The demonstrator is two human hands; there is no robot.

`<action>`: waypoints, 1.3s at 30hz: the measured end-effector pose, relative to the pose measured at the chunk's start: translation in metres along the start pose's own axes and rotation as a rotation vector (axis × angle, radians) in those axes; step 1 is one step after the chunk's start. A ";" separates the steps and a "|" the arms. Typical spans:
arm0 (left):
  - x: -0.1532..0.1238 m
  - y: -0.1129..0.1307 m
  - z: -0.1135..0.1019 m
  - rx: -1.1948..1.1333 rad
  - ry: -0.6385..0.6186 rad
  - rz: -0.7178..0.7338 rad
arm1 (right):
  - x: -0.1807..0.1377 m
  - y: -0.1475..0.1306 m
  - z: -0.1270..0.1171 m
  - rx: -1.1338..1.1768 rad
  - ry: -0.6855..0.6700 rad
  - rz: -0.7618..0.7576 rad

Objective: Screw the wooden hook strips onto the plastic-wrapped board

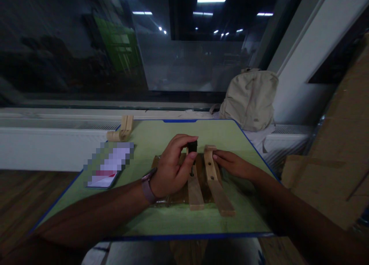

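My left hand (175, 165) is closed around the black handle of a screwdriver (192, 146). The tool stands upright, its thin shaft reaching down to a hole in a bent wooden piece (196, 194). My fingers cover part of that piece's upper end. Just to the right lies a second bent wooden piece (217, 192) with two dark holes along its upper arm. My right hand (235, 164) grips this second piece by its far end, thumb and fingers at its right side. Both pieces rest on a brown, tape-wrapped slab (175, 199).
A green tabletop with blue edging (138, 222) carries it all. At the back left corner sits another wooden bracket pair (123, 130), beside a phone-like flat object (111, 169), partly blurred. A beige backpack (250, 99) leans by the window; cardboard (325, 172) stands at right.
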State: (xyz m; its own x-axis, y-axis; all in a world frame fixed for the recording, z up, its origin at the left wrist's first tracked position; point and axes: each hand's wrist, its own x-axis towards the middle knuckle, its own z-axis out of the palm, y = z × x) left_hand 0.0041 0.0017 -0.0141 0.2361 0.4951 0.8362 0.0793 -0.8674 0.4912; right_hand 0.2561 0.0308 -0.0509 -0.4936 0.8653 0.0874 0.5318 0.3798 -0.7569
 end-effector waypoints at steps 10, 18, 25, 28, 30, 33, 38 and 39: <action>0.002 -0.001 -0.002 -0.026 -0.052 0.042 | 0.002 0.002 0.001 0.037 -0.026 -0.014; 0.003 0.002 -0.002 0.055 -0.040 0.023 | 0.001 0.001 0.001 0.033 -0.042 0.013; -0.004 0.001 -0.001 -0.032 -0.050 -0.099 | 0.001 0.000 0.002 0.023 -0.005 -0.006; -0.004 0.000 -0.002 -0.042 -0.063 -0.067 | 0.001 -0.001 0.001 0.042 -0.017 -0.016; -0.004 -0.001 -0.002 -0.037 -0.060 -0.044 | 0.001 -0.001 0.001 0.036 -0.016 -0.011; -0.004 -0.002 0.000 -0.037 -0.037 -0.054 | 0.001 0.001 0.001 0.022 -0.011 -0.002; -0.002 -0.001 0.003 -0.086 -0.004 -0.040 | 0.000 0.002 0.001 0.028 -0.008 -0.003; -0.002 -0.002 0.004 -0.095 -0.004 -0.036 | 0.000 0.002 0.001 0.029 -0.006 -0.003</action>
State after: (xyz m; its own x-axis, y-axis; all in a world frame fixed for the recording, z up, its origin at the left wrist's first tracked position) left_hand 0.0069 0.0017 -0.0177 0.2388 0.5253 0.8168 -0.0048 -0.8404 0.5419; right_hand 0.2564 0.0312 -0.0536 -0.4996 0.8620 0.0857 0.5102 0.3727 -0.7751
